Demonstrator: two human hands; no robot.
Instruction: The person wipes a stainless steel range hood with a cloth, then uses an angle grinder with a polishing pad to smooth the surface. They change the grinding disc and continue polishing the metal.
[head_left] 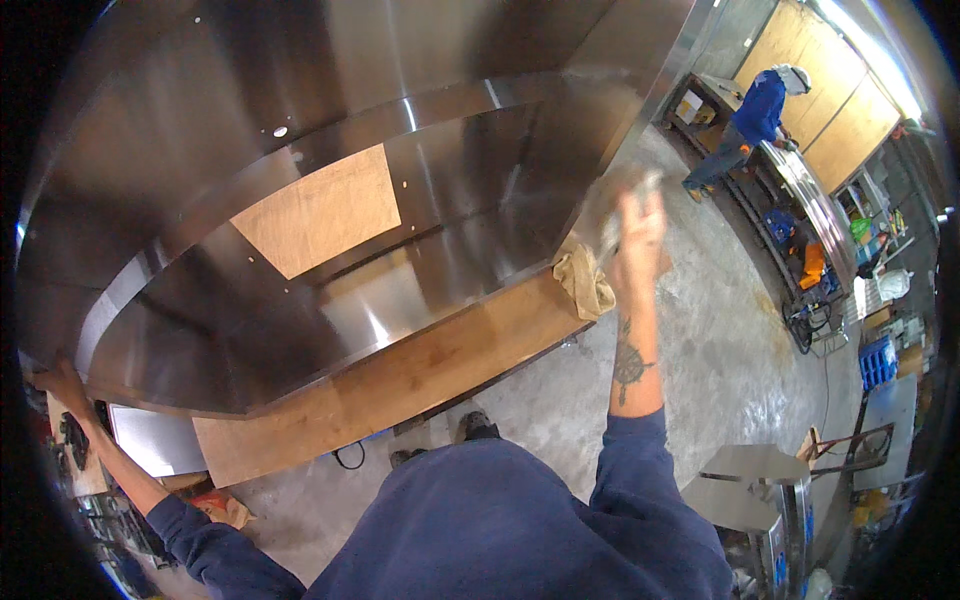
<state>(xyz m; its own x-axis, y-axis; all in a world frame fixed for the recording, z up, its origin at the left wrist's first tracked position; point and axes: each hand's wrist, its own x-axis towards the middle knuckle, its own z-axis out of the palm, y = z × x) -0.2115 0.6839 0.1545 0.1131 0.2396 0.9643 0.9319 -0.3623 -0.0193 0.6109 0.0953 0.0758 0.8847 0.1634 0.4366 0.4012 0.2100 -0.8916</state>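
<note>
A large brushed-steel housing point(480, 130), like a big open hood, fills the upper left, with its hollow side toward me. At the far left my left hand point(66, 386) is closed on the housing's edge; its fingertips are dark and partly hidden. My right hand point(640, 232) is raised beside the right end of the housing and smeared by motion. A pale greyish thing shows along its fingers, too blurred to name. Just below that hand, a tan cloth point(583, 283) hangs over the corner of the wooden board point(400, 385) under the housing.
Inside the housing a rectangular opening shows a wood-coloured surface point(325, 212). Bent sheet-metal parts point(745, 480) stand at the lower right. Farther off, a person in blue point(762, 108) bends over a long steel piece on a bench point(815, 215). Concrete floor point(720, 330) lies between.
</note>
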